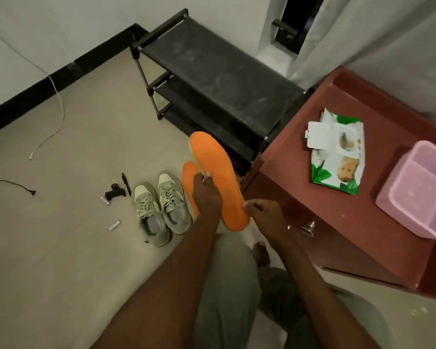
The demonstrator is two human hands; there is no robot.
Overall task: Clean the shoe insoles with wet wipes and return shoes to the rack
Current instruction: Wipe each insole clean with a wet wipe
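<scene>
Insoles, both orange, sit at the centre: the left hand (205, 195) pinches the front insole (217, 180) along its edge, with the second insole (188, 176) tucked behind it, while the right hand (263, 214) grips the front one's heel end. At eight o'clock from them a pair of grey-green sneakers (160, 206) stands on the floor. At twelve o'clock stands the black shoe rack (212, 79). At three o'clock a wet wipes pack (336, 151) lies on the red-brown cabinet (337, 217); its lettering is too partial to read.

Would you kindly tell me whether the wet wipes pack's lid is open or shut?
Open: the white flip lid stands swung out past the wet wipes pack on the red-brown cabinet.
</scene>
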